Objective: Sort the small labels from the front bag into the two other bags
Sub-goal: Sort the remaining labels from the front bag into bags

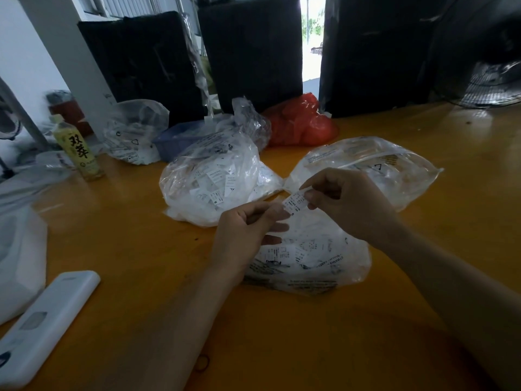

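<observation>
The front bag point(315, 258), clear plastic with printed white labels inside, lies on the yellow table point(127, 249) under my hands. My right hand point(349, 201) pinches a small white label point(294, 204) at its upper end. My left hand point(248, 232) holds the lower end of the same label with fingers curled, and may hold more labels; that part is blurred. Behind stand two other clear bags: a full left bag point(214, 182) with many labels and a flatter right bag point(375, 165).
A white remote-like device point(48, 323) and a white box point(19, 261) lie at the left. A yellow drink bottle point(77, 148), another clear bag point(135, 131), a blue basket point(177, 139) and a red bag point(301, 122) stand further back. A fan point(493, 86) is at right.
</observation>
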Available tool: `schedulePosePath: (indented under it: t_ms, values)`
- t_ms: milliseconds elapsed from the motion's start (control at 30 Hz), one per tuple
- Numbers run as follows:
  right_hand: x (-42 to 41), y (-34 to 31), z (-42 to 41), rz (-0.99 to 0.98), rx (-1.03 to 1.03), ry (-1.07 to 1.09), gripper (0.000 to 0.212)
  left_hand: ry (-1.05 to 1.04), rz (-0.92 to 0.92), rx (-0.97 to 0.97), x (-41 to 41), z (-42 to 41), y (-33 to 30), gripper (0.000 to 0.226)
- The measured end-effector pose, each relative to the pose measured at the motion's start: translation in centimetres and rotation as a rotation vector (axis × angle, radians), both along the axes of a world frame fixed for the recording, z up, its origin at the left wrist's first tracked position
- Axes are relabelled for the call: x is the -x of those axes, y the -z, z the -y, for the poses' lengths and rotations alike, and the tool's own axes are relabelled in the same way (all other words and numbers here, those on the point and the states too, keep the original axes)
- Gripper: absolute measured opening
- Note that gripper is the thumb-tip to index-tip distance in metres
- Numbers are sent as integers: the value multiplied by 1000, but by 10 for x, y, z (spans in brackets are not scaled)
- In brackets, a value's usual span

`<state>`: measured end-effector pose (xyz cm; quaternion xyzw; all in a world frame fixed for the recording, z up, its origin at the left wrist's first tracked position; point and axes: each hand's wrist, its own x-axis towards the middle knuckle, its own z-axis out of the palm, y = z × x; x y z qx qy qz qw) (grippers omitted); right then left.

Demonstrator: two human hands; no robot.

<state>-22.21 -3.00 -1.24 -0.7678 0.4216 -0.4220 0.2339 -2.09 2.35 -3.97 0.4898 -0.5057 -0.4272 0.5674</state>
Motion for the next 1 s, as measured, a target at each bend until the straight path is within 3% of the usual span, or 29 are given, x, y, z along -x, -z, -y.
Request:
schedulePosePath:
  t_ms: [267,433,600,1000]
  values:
    - [0,-1,-2,30,18,11,7,32,52,20,0,-1,1,31]
    - [-1,-3,-2,113,5,5,9,66,15,6,-2,0,2,22]
    - [0,-5,-3,165,-19,-1,9,77,-13,8,-1,-1,1,28]
    - [-1,-4,-3,75,20,30,9,32,-15,5,0,1,3,29]
